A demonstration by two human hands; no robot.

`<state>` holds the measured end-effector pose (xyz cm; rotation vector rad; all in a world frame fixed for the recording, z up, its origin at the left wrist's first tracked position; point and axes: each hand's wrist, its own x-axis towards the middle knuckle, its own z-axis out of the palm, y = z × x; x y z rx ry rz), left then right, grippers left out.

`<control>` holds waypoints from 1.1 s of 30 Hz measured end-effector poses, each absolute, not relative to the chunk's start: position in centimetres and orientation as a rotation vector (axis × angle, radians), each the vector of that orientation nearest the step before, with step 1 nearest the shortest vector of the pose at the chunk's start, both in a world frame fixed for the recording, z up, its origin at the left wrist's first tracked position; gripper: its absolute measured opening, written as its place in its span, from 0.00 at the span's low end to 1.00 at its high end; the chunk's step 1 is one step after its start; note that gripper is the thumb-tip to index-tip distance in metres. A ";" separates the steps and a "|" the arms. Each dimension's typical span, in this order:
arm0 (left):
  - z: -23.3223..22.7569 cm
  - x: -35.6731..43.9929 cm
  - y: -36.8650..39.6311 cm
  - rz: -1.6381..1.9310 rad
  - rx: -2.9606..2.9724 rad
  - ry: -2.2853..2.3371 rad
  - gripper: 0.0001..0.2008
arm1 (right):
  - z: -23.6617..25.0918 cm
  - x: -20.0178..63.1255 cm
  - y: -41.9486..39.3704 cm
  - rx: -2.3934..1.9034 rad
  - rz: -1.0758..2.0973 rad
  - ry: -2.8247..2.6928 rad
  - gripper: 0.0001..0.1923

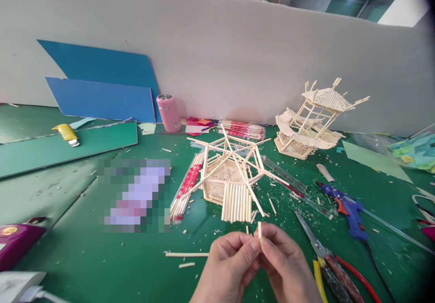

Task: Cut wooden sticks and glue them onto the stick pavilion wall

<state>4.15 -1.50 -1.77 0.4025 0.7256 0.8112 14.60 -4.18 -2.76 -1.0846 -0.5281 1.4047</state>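
You pinch a short wooden stick [260, 229] upright in your right hand [284, 255], just in front of the wooden-stick pavilion frame [234, 203]. Your left hand [231, 260] touches the right, fingers bunched; whether they grip anything, I cannot tell.

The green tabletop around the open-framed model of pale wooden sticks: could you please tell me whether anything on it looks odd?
Yes, small pale wood scraps are strewn over the green tabletop, many between the open-framed stick model and the blue glue gun; they look untidy, like loose offcuts.
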 end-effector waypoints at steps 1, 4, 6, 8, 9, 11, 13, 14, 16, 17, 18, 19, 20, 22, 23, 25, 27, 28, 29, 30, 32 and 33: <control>-1.7 4.1 -1.4 0.813 0.392 0.729 0.13 | -2.7 14.5 -4.0 -1.042 1.458 -0.481 0.09; -1.4 4.2 -1.3 0.822 0.372 0.743 0.11 | -2.5 14.4 -3.5 -0.939 1.569 -0.387 0.09; -1.2 4.2 -1.2 0.830 0.388 0.750 0.10 | -2.3 14.4 -3.1 -0.926 1.594 -0.371 0.09; -0.9 4.2 -1.1 0.835 0.397 0.761 0.10 | -2.2 14.4 -2.8 -0.939 1.600 -0.388 0.08; -0.9 4.2 -1.0 0.839 0.392 0.771 0.10 | -2.2 14.5 -2.6 -0.949 1.600 -0.402 0.08; -0.7 4.3 -0.8 0.844 0.370 0.794 0.11 | -2.1 14.4 -2.3 -0.979 1.580 -0.430 0.10; -0.7 4.4 -0.6 0.850 0.353 0.808 0.12 | -2.1 14.4 -2.2 -1.019 1.535 -0.434 0.12; -0.7 4.5 -0.6 0.855 0.349 0.811 0.12 | -2.1 14.3 -2.1 -1.034 1.515 -0.433 0.12; -0.7 4.7 -0.5 0.867 0.345 0.814 0.12 | -2.1 14.2 -2.0 -1.042 1.492 -0.433 0.12; -0.7 4.8 -0.4 0.875 0.345 0.816 0.12 | -2.2 14.2 -2.0 -1.039 1.489 -0.435 0.12; -0.7 4.9 -0.4 0.886 0.344 0.820 0.12 | -2.3 14.2 -2.0 -1.036 1.485 -0.442 0.12; -0.7 4.9 -0.4 0.896 0.341 0.825 0.12 | -2.5 14.2 -1.9 -1.037 1.478 -0.454 0.11; -0.7 5.0 -0.4 0.904 0.341 0.829 0.12 | -2.6 14.2 -1.9 -1.039 1.466 -0.471 0.11; -0.7 5.0 -0.3 0.925 0.337 0.836 0.11 | -3.0 14.1 -1.9 -1.056 1.425 -0.520 0.10; -0.7 5.0 -0.3 0.937 0.334 0.837 0.11 | -3.2 14.1 -1.9 -1.066 1.400 -0.545 0.10; -0.7 4.9 -0.4 0.953 0.323 0.840 0.11 | -3.6 14.1 -1.9 -1.089 1.353 -0.585 0.11; -0.8 4.9 -0.4 0.963 0.303 0.843 0.11 | -4.0 14.2 -2.0 -1.113 1.317 -0.613 0.11; -0.8 4.9 -0.4 0.963 0.295 0.839 0.11 | -4.2 14.2 -2.0 -1.118 1.305 -0.624 0.11; -0.8 4.9 -0.4 0.963 0.292 0.833 0.10 | -4.3 14.2 -1.9 -1.121 1.297 -0.632 0.10; -0.8 4.9 -0.4 0.965 0.289 0.827 0.10 | -4.4 14.2 -1.9 -1.121 1.293 -0.641 0.10; -0.9 4.8 -0.4 0.964 0.294 0.813 0.09 | -4.4 14.2 -1.8 -1.114 1.295 -0.645 0.10; -0.9 4.8 -0.4 0.965 0.298 0.808 0.08 | -4.4 14.2 -1.8 -1.110 1.297 -0.645 0.10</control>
